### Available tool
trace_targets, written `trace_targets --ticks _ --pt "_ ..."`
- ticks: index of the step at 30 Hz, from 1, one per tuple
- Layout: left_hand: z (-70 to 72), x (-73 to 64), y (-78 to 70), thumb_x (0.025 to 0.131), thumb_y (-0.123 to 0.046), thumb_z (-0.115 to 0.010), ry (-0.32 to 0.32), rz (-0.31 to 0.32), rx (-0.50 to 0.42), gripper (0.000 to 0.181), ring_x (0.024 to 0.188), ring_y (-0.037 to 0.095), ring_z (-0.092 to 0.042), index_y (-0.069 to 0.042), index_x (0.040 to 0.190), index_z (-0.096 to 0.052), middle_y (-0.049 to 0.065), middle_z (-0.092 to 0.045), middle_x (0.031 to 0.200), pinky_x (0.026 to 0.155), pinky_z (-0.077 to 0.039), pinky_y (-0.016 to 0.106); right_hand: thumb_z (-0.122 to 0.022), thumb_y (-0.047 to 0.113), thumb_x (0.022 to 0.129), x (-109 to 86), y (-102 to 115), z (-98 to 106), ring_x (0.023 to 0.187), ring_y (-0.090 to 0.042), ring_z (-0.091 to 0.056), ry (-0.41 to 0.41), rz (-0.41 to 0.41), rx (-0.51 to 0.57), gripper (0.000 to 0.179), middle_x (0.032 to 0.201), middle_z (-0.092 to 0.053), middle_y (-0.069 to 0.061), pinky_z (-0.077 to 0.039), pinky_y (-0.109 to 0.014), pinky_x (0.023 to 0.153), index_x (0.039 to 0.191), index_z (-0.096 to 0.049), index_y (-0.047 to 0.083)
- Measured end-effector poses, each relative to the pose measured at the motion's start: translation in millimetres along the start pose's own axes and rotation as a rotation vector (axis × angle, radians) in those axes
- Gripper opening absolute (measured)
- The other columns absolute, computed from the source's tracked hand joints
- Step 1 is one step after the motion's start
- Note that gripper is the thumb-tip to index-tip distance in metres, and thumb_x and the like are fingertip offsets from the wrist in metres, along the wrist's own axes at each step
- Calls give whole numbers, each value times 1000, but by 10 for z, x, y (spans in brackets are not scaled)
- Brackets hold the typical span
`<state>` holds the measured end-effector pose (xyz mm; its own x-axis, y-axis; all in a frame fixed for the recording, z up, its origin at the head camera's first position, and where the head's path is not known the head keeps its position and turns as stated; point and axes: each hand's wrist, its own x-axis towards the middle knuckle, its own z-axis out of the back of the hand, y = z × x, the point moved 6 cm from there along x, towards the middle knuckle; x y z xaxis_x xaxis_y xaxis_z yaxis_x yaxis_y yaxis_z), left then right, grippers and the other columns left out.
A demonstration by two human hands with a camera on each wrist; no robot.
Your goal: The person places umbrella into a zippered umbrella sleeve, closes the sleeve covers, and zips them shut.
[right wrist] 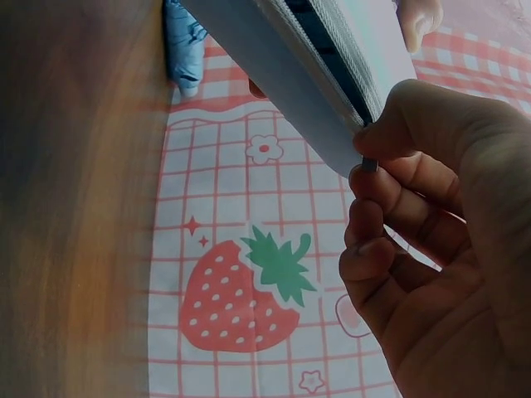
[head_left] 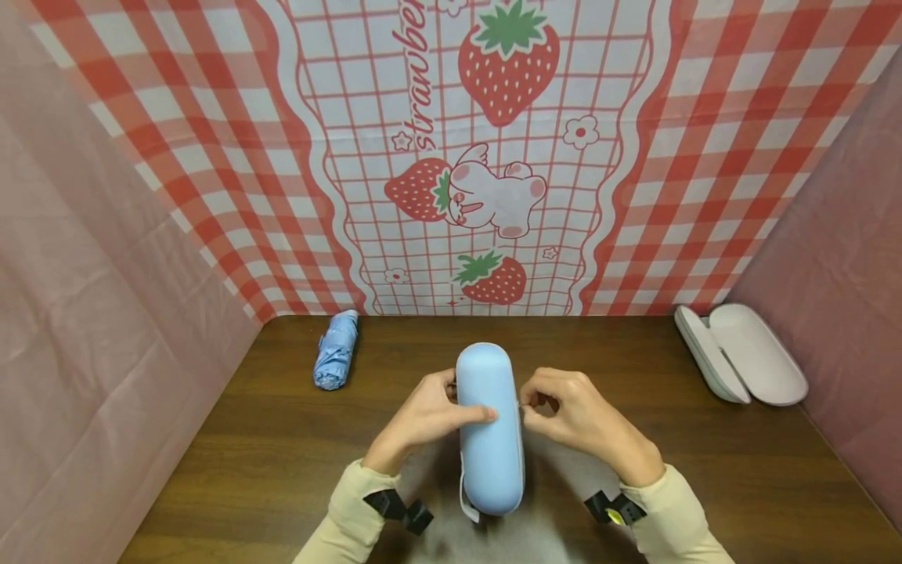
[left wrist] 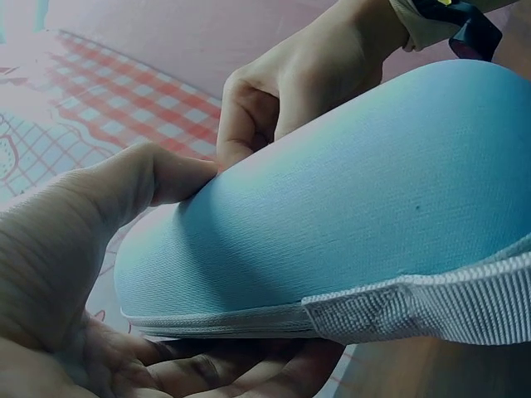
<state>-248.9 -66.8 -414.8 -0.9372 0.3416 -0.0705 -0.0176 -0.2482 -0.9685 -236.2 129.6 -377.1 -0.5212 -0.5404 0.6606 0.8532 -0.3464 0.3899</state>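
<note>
A light blue zippered case (head_left: 486, 462), long with rounded ends, is above the table in the head view. My left hand (head_left: 426, 411) grips it from the left, the thumb over its top face; in the left wrist view the other fingers lie beneath. My right hand (head_left: 581, 407) is at the case's right side. In the right wrist view its thumb and finger pinch the small zipper pull (right wrist: 370, 164). Behind the pull the zipper teeth are parted, showing a dark gap. A pale fabric strap (left wrist: 431, 303) runs along the opposite side. The contents cannot be made out.
A blue folded umbrella (head_left: 335, 350) lies at the table's back left. At the back right sits a white hinged case (head_left: 761, 352), its lid raised. A strawberry-print cloth (head_left: 493, 282) hangs behind the brown table (head_left: 268, 462), and pinkish cloth borders both sides.
</note>
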Motion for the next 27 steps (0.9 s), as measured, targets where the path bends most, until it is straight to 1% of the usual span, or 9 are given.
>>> trace_targets --ticks 2,9,20,27 --pt "10 3 -1 81 -26 -85 -10 0 3 59 96 22 -71 2 128 -63 17 -73 113 78 -60 37 -72 -6 70 0 1 -5 66 2 -47 1 2 -3 28 75 -56 10 -40 -10 54 81 -65 20" --pt "33 6 -5 80 -25 -85 -36 -12 14 57 94 21 -71 2 125 -64 16 -74 110 77 -60 35 -72 -6 71 1 12 -19 67 2 -48 2 5 0 28 74 -57 9 -43 -16 53 81 -66 20" --pt "69 8 0 80 -29 -85 -55 -16 16 57 96 22 -71 0 125 -65 14 -74 110 78 -60 36 -73 -7 71 0 28 -44 69 2 -49 6 13 8 30 74 -58 6 -44 -15 55 81 -66 19" --pt "88 6 -4 81 -30 -84 -65 -16 20 58 98 22 -70 -1 128 -64 15 -73 113 80 -60 37 -74 -5 73 -1 17 -75 69 2 -50 43 -32 3 26 73 -60 3 -46 -17 56 80 -66 19"
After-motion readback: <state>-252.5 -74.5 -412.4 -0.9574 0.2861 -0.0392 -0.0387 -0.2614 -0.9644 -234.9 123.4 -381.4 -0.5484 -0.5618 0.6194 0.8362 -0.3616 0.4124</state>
